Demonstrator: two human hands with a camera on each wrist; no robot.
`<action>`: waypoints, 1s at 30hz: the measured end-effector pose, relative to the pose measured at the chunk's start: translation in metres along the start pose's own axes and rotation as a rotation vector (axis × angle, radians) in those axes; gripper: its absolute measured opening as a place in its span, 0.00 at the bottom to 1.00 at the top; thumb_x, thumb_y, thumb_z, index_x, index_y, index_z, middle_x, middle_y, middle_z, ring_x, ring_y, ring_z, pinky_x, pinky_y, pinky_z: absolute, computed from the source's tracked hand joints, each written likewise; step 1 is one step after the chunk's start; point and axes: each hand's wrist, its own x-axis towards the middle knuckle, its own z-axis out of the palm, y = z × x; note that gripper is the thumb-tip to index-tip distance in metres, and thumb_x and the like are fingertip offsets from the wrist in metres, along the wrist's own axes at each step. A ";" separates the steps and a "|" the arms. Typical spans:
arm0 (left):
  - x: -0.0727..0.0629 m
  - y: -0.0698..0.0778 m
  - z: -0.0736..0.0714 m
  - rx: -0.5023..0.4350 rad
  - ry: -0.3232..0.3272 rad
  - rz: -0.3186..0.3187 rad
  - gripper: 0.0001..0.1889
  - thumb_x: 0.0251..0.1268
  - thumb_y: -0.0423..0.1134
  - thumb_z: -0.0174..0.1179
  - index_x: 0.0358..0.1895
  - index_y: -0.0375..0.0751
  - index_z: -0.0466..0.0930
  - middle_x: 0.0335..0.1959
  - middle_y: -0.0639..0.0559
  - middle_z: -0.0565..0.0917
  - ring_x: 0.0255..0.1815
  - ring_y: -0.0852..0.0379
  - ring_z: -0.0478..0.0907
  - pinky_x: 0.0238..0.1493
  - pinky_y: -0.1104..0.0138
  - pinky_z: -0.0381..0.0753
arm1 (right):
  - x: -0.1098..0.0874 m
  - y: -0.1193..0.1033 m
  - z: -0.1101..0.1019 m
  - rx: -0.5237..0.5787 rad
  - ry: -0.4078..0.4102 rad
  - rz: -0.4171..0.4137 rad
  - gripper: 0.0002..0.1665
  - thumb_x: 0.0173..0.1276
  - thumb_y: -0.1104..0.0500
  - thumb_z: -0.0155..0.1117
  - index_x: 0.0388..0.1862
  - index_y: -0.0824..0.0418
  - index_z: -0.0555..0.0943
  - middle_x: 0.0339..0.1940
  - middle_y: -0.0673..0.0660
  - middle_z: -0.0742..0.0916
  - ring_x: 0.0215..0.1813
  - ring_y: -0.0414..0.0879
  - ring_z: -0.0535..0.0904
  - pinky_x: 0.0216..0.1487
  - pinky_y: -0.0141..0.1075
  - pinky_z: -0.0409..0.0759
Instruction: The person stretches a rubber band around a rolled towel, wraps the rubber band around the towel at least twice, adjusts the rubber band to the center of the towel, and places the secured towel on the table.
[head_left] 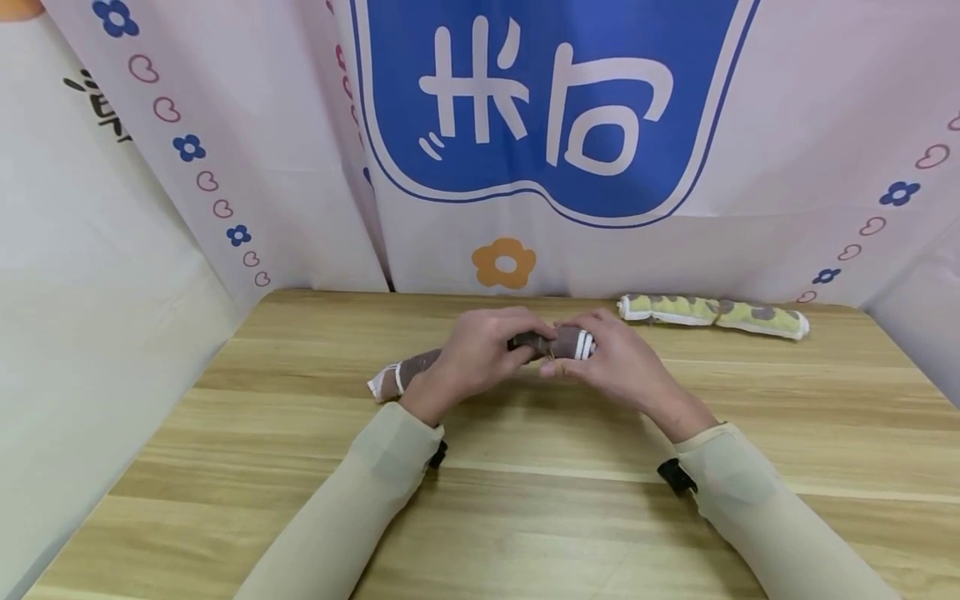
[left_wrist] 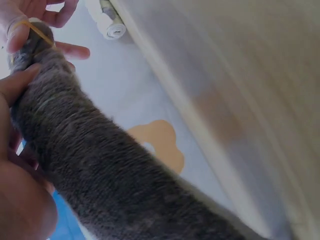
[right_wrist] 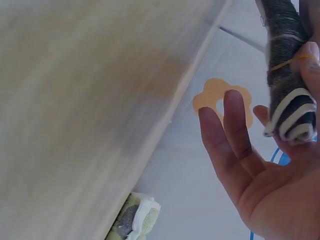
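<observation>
A brown rolled towel with white stripes at its ends lies slantwise across the rear middle of the table. My left hand grips it near its middle, thumb and fingers around the roll. At the striped right end, my right hand pinches a thin yellow rubber band. The band crosses the roll just short of the stripes, and the thumb holds it in the left wrist view. In the right wrist view, two fingers of that hand stretch away from the towel.
A second rolled towel, yellow-green with grey-brown spots, lies at the back right of the wooden table, a band around its middle. Behind the table's rear edge hangs a white printed cloth with a blue sign and an orange flower.
</observation>
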 end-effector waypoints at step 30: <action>0.008 0.008 -0.003 -0.446 0.354 -0.510 0.11 0.67 0.28 0.69 0.50 0.39 0.91 0.42 0.48 0.91 0.37 0.56 0.82 0.39 0.64 0.79 | -0.010 -0.021 0.008 0.204 0.169 -0.037 0.21 0.84 0.43 0.57 0.52 0.55 0.89 0.47 0.54 0.88 0.28 0.54 0.85 0.33 0.45 0.81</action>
